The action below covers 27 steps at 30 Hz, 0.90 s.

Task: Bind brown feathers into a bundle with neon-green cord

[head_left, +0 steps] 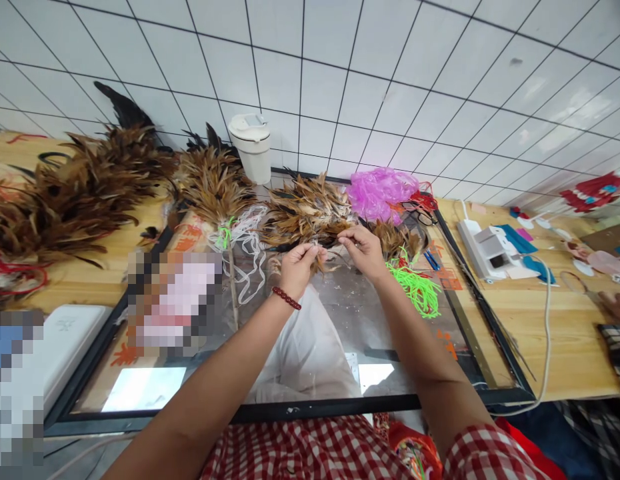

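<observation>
Red-checked sleeves (310,453) lie closest to the viewer, and both bare forearms go forward from them over a glass panel (340,320) in a black frame. Left hand (297,267), with a dark red bead bracelet (287,298) at the wrist, pinches the base of a brown feather bundle (305,213) with closed fingers. Right hand (364,250) grips the same bundle from the other side, fingertips closed on it. Green cord (417,287) lies just right of the right hand. A white cup (251,147) stands beyond the left hand.
</observation>
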{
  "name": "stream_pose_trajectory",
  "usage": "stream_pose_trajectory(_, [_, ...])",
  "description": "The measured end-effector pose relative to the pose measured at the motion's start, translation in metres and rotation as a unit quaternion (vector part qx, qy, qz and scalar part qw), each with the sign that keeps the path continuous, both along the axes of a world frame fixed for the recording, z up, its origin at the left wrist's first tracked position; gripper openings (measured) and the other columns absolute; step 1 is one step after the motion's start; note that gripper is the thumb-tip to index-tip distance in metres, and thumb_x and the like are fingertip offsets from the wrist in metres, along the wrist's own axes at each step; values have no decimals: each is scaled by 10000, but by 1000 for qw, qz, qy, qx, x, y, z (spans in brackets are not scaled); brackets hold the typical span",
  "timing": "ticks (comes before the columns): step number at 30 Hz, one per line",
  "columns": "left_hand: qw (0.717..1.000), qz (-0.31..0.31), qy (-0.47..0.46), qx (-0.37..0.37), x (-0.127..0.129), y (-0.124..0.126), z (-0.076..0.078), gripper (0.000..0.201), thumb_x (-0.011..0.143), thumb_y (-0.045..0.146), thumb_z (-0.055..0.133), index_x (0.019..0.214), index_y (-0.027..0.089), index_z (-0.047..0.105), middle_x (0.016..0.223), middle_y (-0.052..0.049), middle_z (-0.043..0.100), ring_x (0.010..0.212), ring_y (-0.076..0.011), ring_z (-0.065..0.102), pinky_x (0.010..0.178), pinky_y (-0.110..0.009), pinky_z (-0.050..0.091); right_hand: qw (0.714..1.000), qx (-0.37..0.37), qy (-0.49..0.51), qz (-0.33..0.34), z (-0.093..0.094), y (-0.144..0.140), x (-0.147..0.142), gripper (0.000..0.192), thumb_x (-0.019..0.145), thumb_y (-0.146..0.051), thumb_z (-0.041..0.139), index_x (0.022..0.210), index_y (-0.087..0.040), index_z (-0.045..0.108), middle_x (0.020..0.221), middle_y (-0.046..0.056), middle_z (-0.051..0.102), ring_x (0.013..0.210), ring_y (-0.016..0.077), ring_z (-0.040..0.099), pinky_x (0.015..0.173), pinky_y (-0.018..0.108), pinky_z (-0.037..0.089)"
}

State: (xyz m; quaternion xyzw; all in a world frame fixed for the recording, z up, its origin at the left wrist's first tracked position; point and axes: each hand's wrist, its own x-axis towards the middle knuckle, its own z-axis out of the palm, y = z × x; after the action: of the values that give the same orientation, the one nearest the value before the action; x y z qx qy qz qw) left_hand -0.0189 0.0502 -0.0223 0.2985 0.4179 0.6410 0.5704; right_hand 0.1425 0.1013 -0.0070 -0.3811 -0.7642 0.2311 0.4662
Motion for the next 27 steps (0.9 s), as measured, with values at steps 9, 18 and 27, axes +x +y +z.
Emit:
stream_pose_trajectory(9, [998, 56, -24, 16, -1, 5, -4, 278, 676, 382, 748, 721, 137, 625, 541, 45, 524, 372, -15, 346, 358, -163, 238, 969, -54, -237, 54, -7, 3, 8, 129, 786, -185, 649, 899, -165, 709, 855, 63, 669, 794, 168, 594, 762, 289, 443])
stream_pose_trajectory(18, [997, 46, 65, 21, 0, 4, -7, 245, 721, 382, 690, 745, 140, 662, 544, 21, 570, 388, -31, 375, 379, -178, 240, 947, 2, -315, 71, 10, -4, 4, 151, 875, -141, 488, 886, -171, 636, 821, 54, 659, 795, 175, 592, 740, 283, 396])
stream_pose_trajectory(27, [985, -21, 170, 27, 1, 3, -13, 209, 766, 359, 629, 732, 154, 646, 580, 10, 621, 381, -54, 442, 408, -197, 314, 991, 24, -103, 76, 18, -15, -9, 128, 882, -237, 552, 909, -195, 670, 831, 39, 690, 772, 152, 620, 750, 291, 477])
